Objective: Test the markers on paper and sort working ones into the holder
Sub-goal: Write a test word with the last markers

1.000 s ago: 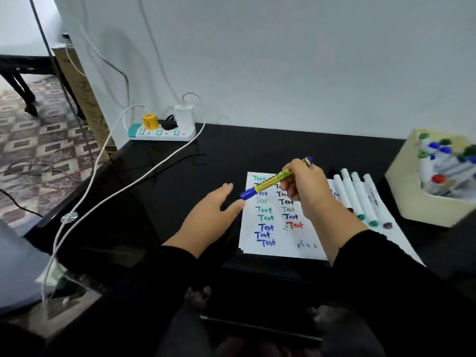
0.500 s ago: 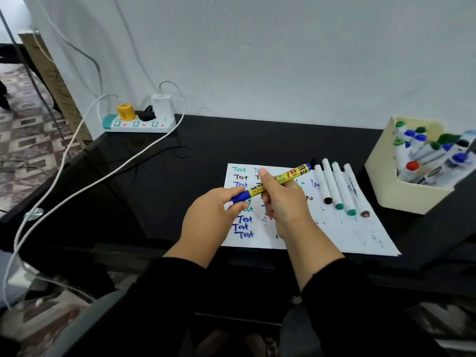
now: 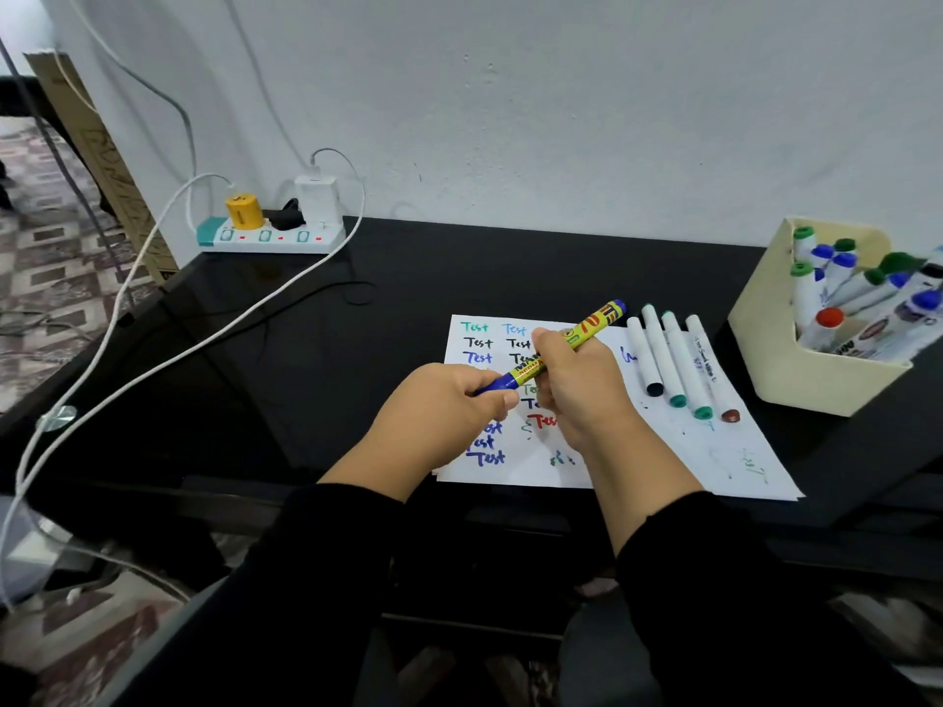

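Note:
A yellow marker [image 3: 587,329] with a blue cap [image 3: 497,384] lies slanted across both hands above the white test paper [image 3: 638,451]. My right hand [image 3: 576,385] grips its yellow barrel. My left hand [image 3: 449,415] pinches the blue cap end between thumb and fingers. The paper carries rows of the word "Test" in green, black, blue and red. Several white capped markers [image 3: 673,364] lie side by side on the paper's right part. A cream holder [image 3: 765,349] at the right edge contains several markers with blue, green and red caps.
The black desk [image 3: 408,298] stands against a white wall. A power strip [image 3: 270,237] with a yellow plug and a white charger sits at the back left. A white cable [image 3: 178,354] runs from it across the desk's left side and off the edge.
My left hand has moved from the desk to the marker's blue cap and closed on it. Both hands and the marker sit lower over the paper. The camera view shifted right.

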